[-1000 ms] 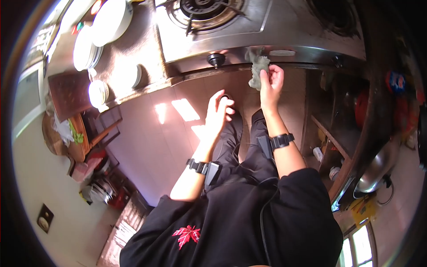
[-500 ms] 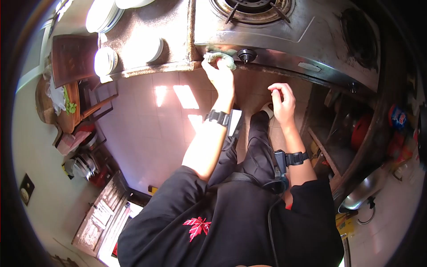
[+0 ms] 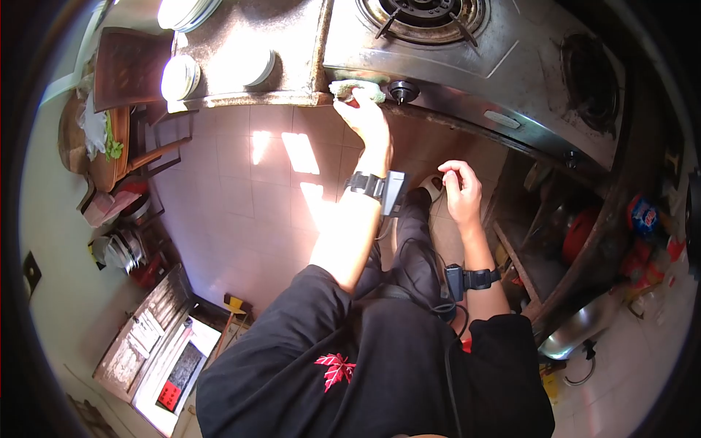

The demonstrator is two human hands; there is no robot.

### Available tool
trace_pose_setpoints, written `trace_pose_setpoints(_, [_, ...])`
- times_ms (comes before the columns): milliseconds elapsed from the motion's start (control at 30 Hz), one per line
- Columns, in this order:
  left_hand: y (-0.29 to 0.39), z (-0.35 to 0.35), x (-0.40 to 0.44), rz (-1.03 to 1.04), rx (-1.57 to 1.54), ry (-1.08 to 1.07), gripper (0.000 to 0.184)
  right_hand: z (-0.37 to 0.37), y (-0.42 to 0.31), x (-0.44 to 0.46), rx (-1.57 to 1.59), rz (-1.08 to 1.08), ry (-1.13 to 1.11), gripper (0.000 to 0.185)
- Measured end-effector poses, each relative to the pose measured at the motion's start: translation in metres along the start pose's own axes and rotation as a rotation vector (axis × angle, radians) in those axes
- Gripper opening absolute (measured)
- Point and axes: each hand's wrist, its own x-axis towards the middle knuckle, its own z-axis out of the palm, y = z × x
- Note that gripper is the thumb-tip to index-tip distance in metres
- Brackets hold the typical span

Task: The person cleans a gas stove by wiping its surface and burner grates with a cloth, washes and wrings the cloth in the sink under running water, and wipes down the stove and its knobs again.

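A pale green, crumpled cloth (image 3: 358, 90) is gripped in my left hand (image 3: 365, 120). It is pressed against the front face of the steel gas stove (image 3: 438, 62), at its left end. Just right of the cloth sits a black control knob (image 3: 403, 91). My right hand (image 3: 462, 193) hangs in the air below the stove's front edge. Its fingers are loosely curled, the thumb stands apart from them, and it holds nothing.
White dishes (image 3: 180, 78) stand on the worn counter (image 3: 292, 80) left of the stove. A burner (image 3: 420, 14) lies above the knob. Under the stove at right is an open shelf (image 3: 537, 255). A wooden chair (image 3: 131, 66) stands far left.
My left hand and the cloth have shifted slightly up and left along the stove front. My right hand is a little lower in view, and the camera view has tilted somewhat.
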Motion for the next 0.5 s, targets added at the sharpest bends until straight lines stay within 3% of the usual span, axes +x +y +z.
trace_pose_setpoints(33, [-0.013, 0.000, 0.008, 0.004, 0.042, -0.011, 0.043, -0.002, 0.003, -0.003, -0.007, -0.008, -0.009, 0.012])
trace_pose_setpoints(67, [-0.025, 0.004, 0.019, -0.142, -0.320, -0.069, 0.038, -0.005, 0.005, -0.007, -0.015, -0.015, -0.018, 0.012])
trace_pose_setpoints(133, [0.020, -0.009, 0.025, -0.291, -0.218, -0.074, 0.034, -0.011, 0.002, -0.012, -0.017, -0.023, -0.015, 0.012])
trace_pose_setpoints(267, [0.009, 0.004, 0.004, -0.266, -0.365, -0.067, 0.029, -0.029, 0.005, -0.021, -0.047, -0.016, -0.006, 0.011])
trace_pose_setpoints(300, [0.003, 0.001, -0.002, -0.261, -0.362, -0.198, 0.021, -0.033, 0.007, -0.023, -0.038, -0.008, -0.001, 0.012])
trace_pose_setpoints(333, [-0.004, 0.003, -0.013, -0.266, -0.359, -0.200, 0.021, -0.038, 0.010, -0.027, -0.029, 0.003, 0.003, 0.012])
trace_pose_setpoints(433, [-0.002, 0.012, -0.046, -0.360, -0.654, -0.525, 0.016, -0.051, 0.015, -0.031, -0.019, 0.004, 0.011, 0.012])
trace_pose_setpoints(500, [0.007, 0.023, -0.078, -0.398, -0.629, -0.481, 0.015, -0.062, 0.014, -0.036, -0.018, 0.011, 0.022, 0.012])
